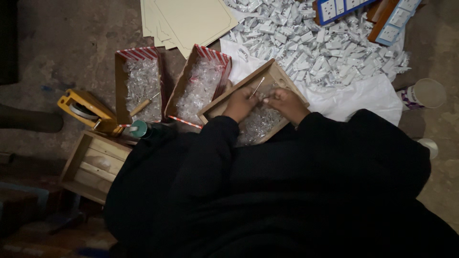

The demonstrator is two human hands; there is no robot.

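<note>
Two boxes (169, 86) left of tray (282, 76)

Small-scale assembly workshop, floor-level, dimly lit. Bare, stained concrete floor (71, 43) serves as the work surface. At 1 o'clock, a large heap of small white plastic parts (315, 40) spread on a white sheet (363, 98). At 11 o'clock, two open cardboard boxes (138, 83) filled with small clear pieces in bulk. Stacked cardboard sheets (186, 21) at 12 o'clock. Yellow tape dispenser (86, 110) at 9 o'clock, an empty wooden crate (93, 165) just below it. Finished white socket panels (334, 8) at the top edge.
</note>
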